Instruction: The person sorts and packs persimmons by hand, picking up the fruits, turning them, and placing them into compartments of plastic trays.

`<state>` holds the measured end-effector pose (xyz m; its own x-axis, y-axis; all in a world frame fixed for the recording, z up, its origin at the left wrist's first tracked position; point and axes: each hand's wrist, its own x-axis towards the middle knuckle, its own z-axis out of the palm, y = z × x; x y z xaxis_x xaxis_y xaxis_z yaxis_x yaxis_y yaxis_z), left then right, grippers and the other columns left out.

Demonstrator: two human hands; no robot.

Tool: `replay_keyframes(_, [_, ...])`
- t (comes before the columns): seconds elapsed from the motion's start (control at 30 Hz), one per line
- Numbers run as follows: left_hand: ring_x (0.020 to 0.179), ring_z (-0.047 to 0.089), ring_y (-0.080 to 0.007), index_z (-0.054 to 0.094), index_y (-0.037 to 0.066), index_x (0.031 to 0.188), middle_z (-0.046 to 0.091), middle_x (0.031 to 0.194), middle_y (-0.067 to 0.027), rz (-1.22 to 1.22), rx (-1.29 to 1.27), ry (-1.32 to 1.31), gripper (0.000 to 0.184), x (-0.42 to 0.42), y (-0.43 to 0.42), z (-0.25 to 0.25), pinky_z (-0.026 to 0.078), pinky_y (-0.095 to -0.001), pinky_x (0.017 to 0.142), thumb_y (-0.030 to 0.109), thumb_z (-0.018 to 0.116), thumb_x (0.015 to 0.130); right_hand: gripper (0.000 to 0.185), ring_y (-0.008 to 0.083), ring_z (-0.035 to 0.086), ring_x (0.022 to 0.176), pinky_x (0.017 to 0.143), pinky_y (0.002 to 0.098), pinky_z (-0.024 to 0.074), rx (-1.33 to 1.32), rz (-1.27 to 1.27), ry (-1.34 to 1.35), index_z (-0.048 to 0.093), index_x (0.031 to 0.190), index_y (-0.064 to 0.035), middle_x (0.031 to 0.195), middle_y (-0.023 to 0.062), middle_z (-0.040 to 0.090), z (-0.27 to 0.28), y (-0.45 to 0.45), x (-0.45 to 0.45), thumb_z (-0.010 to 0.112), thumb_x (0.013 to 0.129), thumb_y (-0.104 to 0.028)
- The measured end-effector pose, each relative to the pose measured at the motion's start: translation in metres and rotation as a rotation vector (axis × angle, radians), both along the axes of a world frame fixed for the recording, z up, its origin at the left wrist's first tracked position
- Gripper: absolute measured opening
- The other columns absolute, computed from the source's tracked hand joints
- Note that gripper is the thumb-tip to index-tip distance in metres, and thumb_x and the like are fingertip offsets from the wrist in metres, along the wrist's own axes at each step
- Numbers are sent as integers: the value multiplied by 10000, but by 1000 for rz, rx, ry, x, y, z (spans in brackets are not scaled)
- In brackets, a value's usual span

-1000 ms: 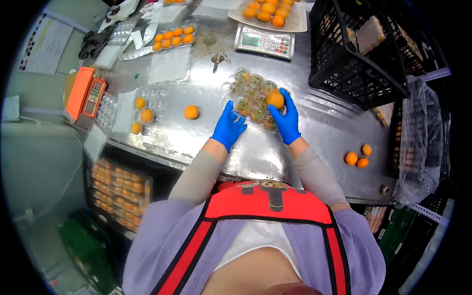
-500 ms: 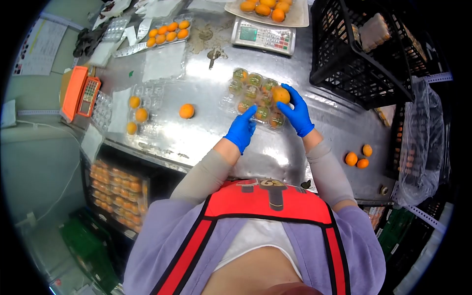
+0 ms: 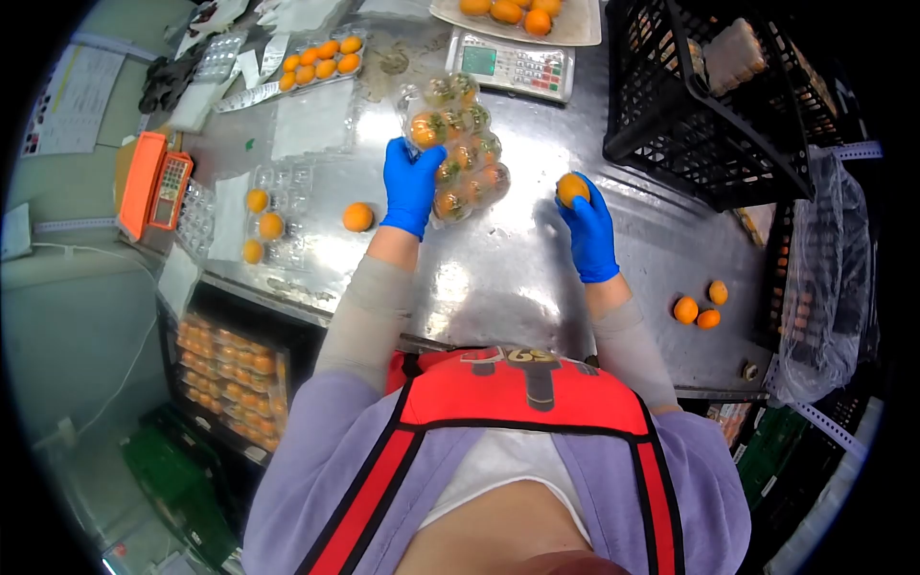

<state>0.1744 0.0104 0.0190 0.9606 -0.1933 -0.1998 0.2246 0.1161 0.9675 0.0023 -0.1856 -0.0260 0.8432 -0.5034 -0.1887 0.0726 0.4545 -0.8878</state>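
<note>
My left hand (image 3: 412,182) grips the left edge of a clear plastic clamshell pack (image 3: 470,144). The pack is filled with orange fruit showing green tops, which look like persimmons, and it sits tilted above the steel table. In my right hand (image 3: 589,225), a single persimmon (image 3: 573,190) is held between fingers and thumb, to the right of the pack and apart from it. Both hands wear blue gloves. A loose persimmon (image 3: 358,218) lies left of my left hand. Beyond it, an open plastic tray (image 3: 287,206) has three fruits along its left side.
A scale (image 3: 513,65) carrying a plate of fruit (image 3: 575,31) stands at the back. Black crates (image 3: 690,144) are at the right, with three loose fruits (image 3: 685,310) nearer me. An orange scale (image 3: 144,187) and a filled tray (image 3: 321,65) are at the left.
My left hand has moved left and away from me, taking the pack along and tilting it. My right hand has drawn apart from the pack, still holding the persimmon.
</note>
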Motion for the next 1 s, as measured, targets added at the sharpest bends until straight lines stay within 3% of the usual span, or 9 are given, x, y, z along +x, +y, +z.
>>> replay_keyframes(0.1, [823,594,-218,529,20,999,605,896,-99,-104,349,-334,347,-7,-6,27,494,-352,727,183,673,729,515,164,522,1056,886,287,427,41,-87,6,441,1309,-16,1183,74,536,-7,-7,-16,590,870,-239])
replay_keyframes(0.17, [774,585,-279,551,51,976,596,833,-118,-183,668,-841,334,-31,-20,38,484,-395,696,162,664,682,519,159,522,1052,873,273,422,23,-96,12,446,1310,-29,1184,67,540,-5,-15,-28,588,872,-266])
replay_keyframes(0.27, [764,559,-308,557,79,926,572,816,-117,-438,700,-1147,257,-57,-41,22,455,-422,655,119,608,677,502,192,518,1121,962,320,414,12,-164,36,437,1313,-32,1235,85,529,-6,-31,-48,572,886,-260])
replay_keyframes(0.37, [706,542,-270,531,100,811,536,773,-68,-604,794,-1327,152,-96,-52,-8,423,-394,596,44,554,671,519,149,526,1024,877,266,423,-19,-309,100,439,1314,-21,1193,64,541,-3,-37,-67,583,882,-271])
replay_keyframes(0.57, [809,532,-214,532,98,1039,536,1011,-57,-744,1039,-1275,336,-136,-39,-50,427,-356,655,83,550,704,487,156,521,1059,906,277,419,-34,-348,119,435,1311,-12,1202,68,529,4,-32,-91,568,893,-223])
replay_keyframes(0.67, [990,535,-249,501,119,1206,527,1184,-83,-703,946,-1292,512,-135,-27,-51,425,-398,814,134,609,706,487,170,522,1086,936,298,415,-82,-316,139,430,1320,-23,1223,77,524,5,-27,-92,567,890,-206])
replay_keyframes(0.77, [1283,360,-282,409,214,1367,411,1384,-80,-700,1089,-1167,769,-119,-13,-33,247,-508,1049,303,742,680,497,187,513,1126,967,316,408,-206,-261,139,421,1333,-30,1263,87,508,10,-24,-83,573,881,-171])
replay_keyframes(0.9, [1238,421,-319,417,140,1355,412,1382,-128,-561,949,-1075,765,-75,8,1,302,-494,1033,329,752,693,529,197,465,1192,1006,322,373,-456,-265,84,402,1347,-15,1321,93,464,39,-11,-74,591,859,-94])
replay_keyframes(1.0, [1157,498,-323,430,34,1318,465,1311,-164,-327,640,-1062,695,-33,8,17,413,-374,969,267,749,747,578,196,440,1213,1018,323,354,-483,-289,45,377,1359,-10,1359,92,424,53,-4,-69,622,836,-54])
